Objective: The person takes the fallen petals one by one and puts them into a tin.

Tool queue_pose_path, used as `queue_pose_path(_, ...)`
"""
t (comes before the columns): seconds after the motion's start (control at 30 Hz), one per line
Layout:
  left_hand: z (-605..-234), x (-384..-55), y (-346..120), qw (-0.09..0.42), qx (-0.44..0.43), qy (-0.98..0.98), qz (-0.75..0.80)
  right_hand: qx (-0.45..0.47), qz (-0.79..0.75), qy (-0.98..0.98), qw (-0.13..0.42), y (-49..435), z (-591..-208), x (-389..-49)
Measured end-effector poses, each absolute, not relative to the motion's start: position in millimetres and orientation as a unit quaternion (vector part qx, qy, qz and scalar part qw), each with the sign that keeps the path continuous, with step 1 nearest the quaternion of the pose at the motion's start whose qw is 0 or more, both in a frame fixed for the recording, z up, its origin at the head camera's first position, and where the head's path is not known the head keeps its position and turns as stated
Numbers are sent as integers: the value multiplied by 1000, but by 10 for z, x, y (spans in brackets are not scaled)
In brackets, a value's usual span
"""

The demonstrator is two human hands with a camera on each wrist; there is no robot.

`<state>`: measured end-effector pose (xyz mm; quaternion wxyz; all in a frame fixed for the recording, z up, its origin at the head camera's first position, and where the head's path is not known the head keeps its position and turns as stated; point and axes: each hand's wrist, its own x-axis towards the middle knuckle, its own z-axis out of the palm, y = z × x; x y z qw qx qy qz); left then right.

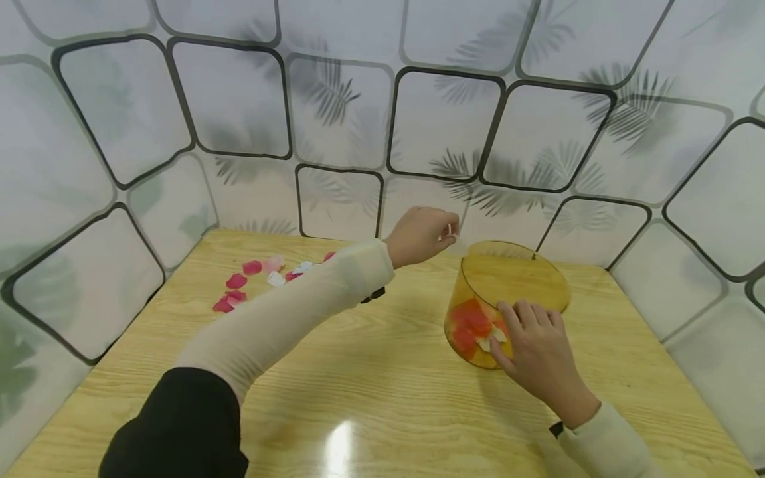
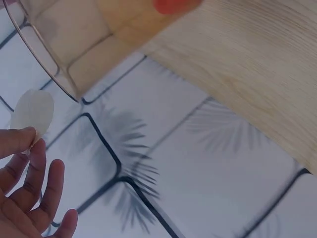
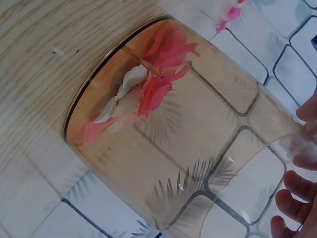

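Observation:
My left hand (image 1: 422, 235) is raised left of the see-through amber cylindrical container (image 1: 457, 299), near its rim. Between thumb and fingertips it pinches a white petal (image 2: 33, 113), which hangs beside the rim in the left wrist view. The container stands upright on the table. My right hand (image 1: 540, 352) grips its near right side, thumb low on the wall and fingers curled at the rim. Through the wall show red and pink petals (image 3: 166, 49) and a white petal (image 3: 130, 82), heaped at the bottom.
Loose red petals (image 1: 236, 281), a pale pink one and white petals (image 1: 275, 279) lie at the table's back left, partly behind my left sleeve. The wooden table (image 1: 382, 398) ends against patterned walls (image 1: 340, 113) at the back and sides.

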<state>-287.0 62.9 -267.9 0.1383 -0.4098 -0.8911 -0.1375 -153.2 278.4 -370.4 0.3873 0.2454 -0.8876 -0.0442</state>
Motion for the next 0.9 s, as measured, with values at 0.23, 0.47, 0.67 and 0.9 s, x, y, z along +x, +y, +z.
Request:
queue_pose_path(0.23, -2689, -2831, 1044, 134, -433, -883, -122, 241, -50, -889, 387, 2796, -3704, -1535)
queue_pose_path(0.47, -2733, -2752, 1345, 101, -440, -886, -103, 243, -47, -888, 388, 2790, -3705, -1533)
queue_pose_path(0.67, -2750, -2659, 1490, 58, -452, -887, -67, 243, -44, -890, 384, 2789, -3710, -1530)
queue_pose_path(0.9, -2705, -2578, 1460, 48, -461, -883, -69, 241, -48, -891, 382, 2799, -3706, -1522)
